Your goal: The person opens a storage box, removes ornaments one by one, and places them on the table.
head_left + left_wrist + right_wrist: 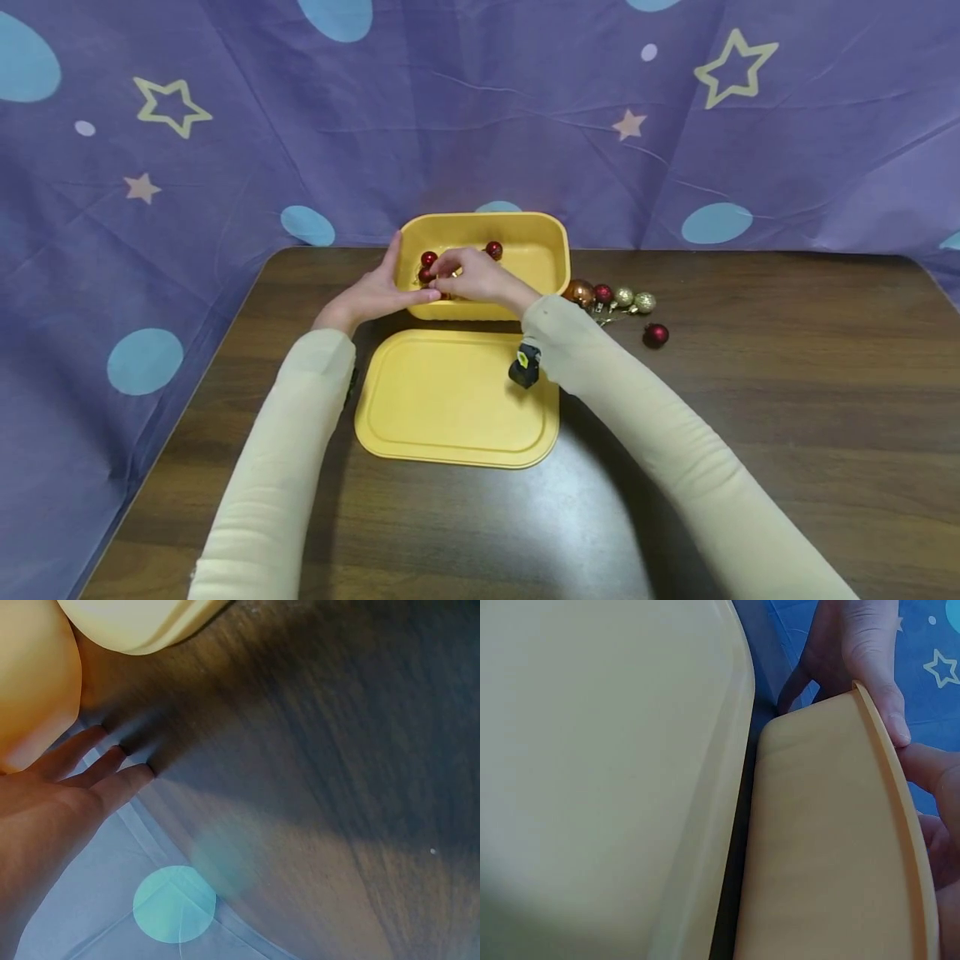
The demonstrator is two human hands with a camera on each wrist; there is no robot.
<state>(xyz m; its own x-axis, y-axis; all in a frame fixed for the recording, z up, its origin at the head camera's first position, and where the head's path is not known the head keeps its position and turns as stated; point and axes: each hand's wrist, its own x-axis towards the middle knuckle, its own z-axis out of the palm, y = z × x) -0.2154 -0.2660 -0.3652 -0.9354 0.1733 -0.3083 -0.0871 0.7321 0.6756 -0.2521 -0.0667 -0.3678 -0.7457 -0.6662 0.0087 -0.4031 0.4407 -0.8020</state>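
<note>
A yellow container (558, 250) stands at the back of the wooden table, with several dark red Christmas baubles (429, 258) in it. My left hand (371, 293) rests at its front left corner, thumb over the rim. In the left wrist view the other fingers (124, 786) extend straight down beside the outer wall. Reaching over the front rim, my right hand (480, 279) has bent fingers among the baubles at the left end, close to the left thumb. A bit of gold shows between its fingers; I cannot tell whether they hold anything.
A yellow lid (450, 400) lies flat in front of the container. To the right are a copper bauble (580, 292), red baubles (656, 336) and gold glittery baubles (644, 302). A purple patterned cloth (480, 125) hangs along the table's back edge.
</note>
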